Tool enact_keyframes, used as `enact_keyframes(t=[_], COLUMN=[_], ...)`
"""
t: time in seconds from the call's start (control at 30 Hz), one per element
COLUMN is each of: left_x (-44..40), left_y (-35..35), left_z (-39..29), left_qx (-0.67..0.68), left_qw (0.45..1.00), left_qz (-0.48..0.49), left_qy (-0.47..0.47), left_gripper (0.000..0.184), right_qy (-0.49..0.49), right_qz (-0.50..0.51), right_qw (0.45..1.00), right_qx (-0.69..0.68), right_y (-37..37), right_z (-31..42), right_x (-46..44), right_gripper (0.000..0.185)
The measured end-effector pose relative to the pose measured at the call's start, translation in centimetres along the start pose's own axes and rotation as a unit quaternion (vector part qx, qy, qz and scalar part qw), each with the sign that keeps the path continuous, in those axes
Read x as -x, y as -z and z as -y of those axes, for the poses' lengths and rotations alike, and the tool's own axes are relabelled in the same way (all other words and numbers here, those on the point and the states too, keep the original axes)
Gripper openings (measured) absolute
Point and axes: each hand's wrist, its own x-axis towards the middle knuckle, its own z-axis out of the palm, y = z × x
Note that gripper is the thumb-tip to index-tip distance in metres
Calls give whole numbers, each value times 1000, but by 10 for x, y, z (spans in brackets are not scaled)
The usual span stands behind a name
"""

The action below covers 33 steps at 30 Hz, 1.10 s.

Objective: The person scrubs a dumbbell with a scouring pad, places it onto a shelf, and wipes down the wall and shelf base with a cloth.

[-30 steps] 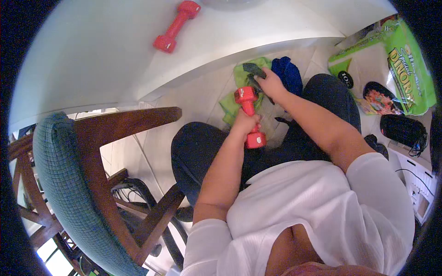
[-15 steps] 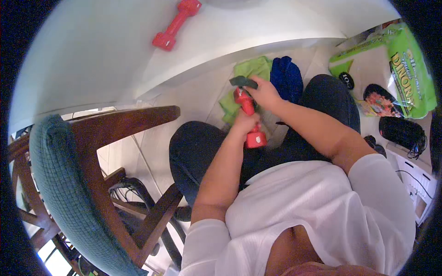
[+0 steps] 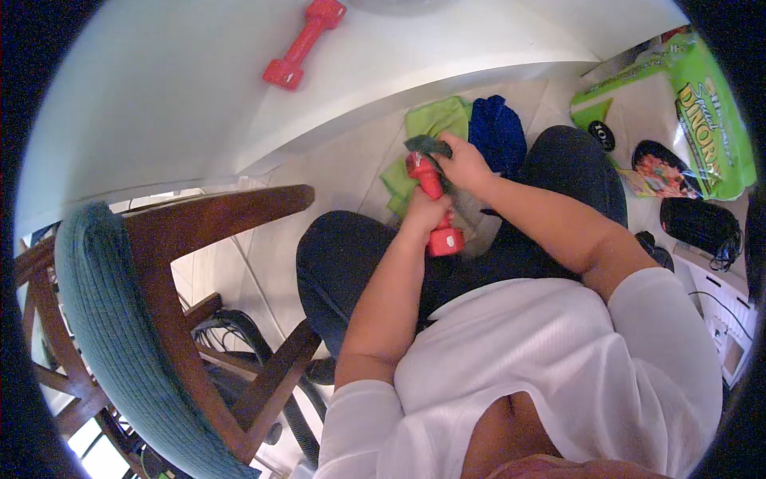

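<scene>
My left hand (image 3: 427, 214) is wrapped round the handle of a red dumbbell (image 3: 445, 242), held over my lap. In my right hand (image 3: 464, 164) is a dark cloth (image 3: 429, 145), which lies against the dumbbell's upper end and partly covers it. Behind them a light green cloth (image 3: 439, 118) is spread on the floor, with a dark blue cloth (image 3: 496, 132) beside it. A second red dumbbell (image 3: 305, 44) rests on the white surface at the top.
A wooden chair (image 3: 215, 223) with a teal cushion (image 3: 120, 319) stands at the left. On the right are a green and white bag (image 3: 638, 112), a black cylindrical device (image 3: 694, 225) with a cord and a white unit (image 3: 722, 299). The white surface's edge (image 3: 447, 84) curves ahead.
The dark cloth in my right hand has come up from beside the dumbbell onto its upper end, then shifted slightly. My left hand keeps its hold on the dumbbell.
</scene>
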Motion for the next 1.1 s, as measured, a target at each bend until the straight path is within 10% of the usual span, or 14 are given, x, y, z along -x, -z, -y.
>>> enact_keyframes(t=[0.23,0.4,0.73,0.87,0.97,1.1], left_x=[4,-3,8,7,-2,-13], left_y=[-3,-2,-5,-2,-4,2], left_z=[-2,2,-7,-6,2,18], left_qx=[-17,-25,-12,-56,-45,-16], left_qw=[999,999,1000,998,998,999], left_qz=[-38,-22,-26,-24,-43,-38], left_qy=[2,-8,-1,10,-24,-33], left_gripper=[30,33,26,27,29,30], right_qy=[-46,-3,-16,24,253,121], right_qz=[-74,125,-8,-54,28,31], right_qw=[995,992,995,998,965,986], right_qx=[-49,11,99,20,69,113], right_y=[4,33,5,22,21,8], right_z=[-9,22,6,-4,6,23], right_x=[-24,-4,-26,-24,-5,4], right_gripper=[34,29,31,33,32,28])
